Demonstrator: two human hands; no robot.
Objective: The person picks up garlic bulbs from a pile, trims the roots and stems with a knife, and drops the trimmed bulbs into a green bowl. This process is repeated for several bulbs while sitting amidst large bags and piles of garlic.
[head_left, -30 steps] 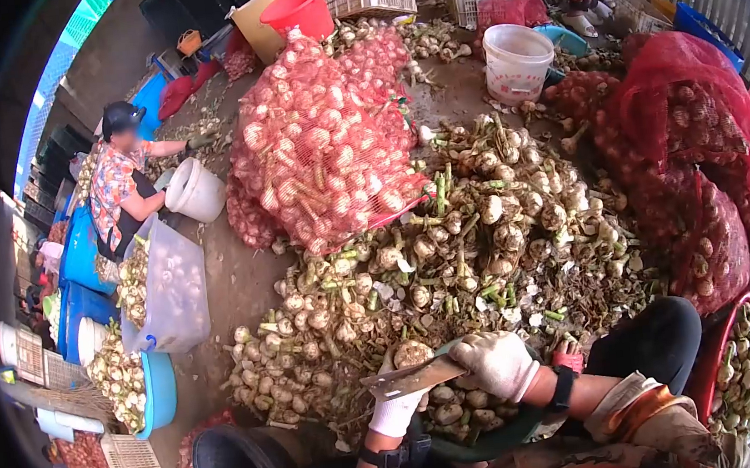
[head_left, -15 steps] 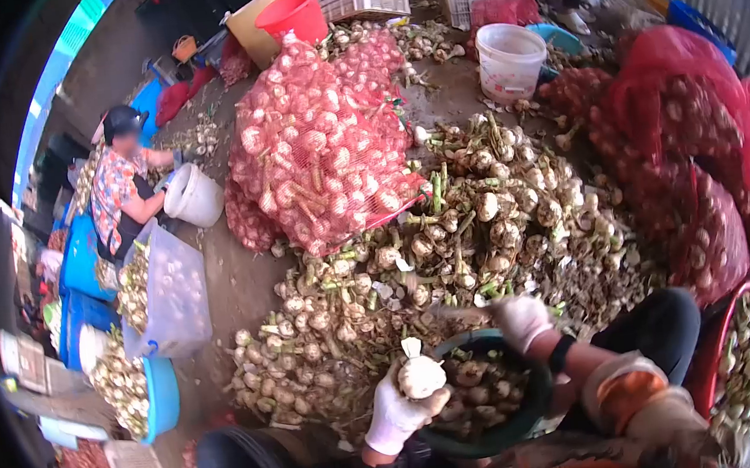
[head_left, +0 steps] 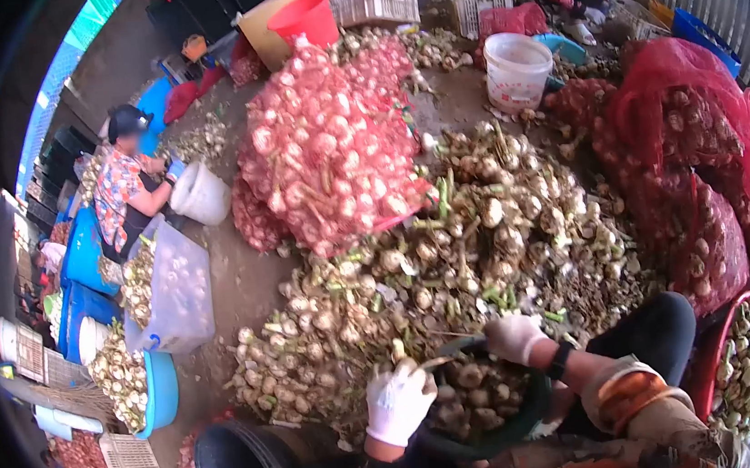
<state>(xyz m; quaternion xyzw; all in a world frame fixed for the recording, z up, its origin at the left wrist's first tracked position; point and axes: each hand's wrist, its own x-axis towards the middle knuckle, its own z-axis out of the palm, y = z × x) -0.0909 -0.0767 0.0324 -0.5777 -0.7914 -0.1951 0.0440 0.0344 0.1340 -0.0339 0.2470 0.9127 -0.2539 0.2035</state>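
Observation:
My left hand (head_left: 399, 405), in a white glove, is closed with its back toward me. A pale garlic stem (head_left: 398, 350) pokes out above the fingers; the hand mostly hides the bulb. My right hand (head_left: 514, 338), also gloved, is closed at the far rim of a dark green tub (head_left: 548, 399). From it a thin blade-like tool (head_left: 459, 333) seems to point toward my left hand, too faint to name surely. Trimmed garlic bulbs (head_left: 474, 397) lie in the tub between my knees. Beyond both hands spreads a heap of garlic with stems (head_left: 501, 212).
A full red mesh sack (head_left: 320, 148) stands behind the heap, and more mesh sacks (head_left: 697, 164) stand at right. A white bucket (head_left: 518, 73) is at the back. A red basin of garlic (head_left: 745, 360) sits by my right knee. Co-workers (head_left: 123, 183) crouch at left and back right.
My left hand has turned over, so the garlic bulb that showed white is now mostly covered. My right hand has shifted slightly left and down, toward my left hand.

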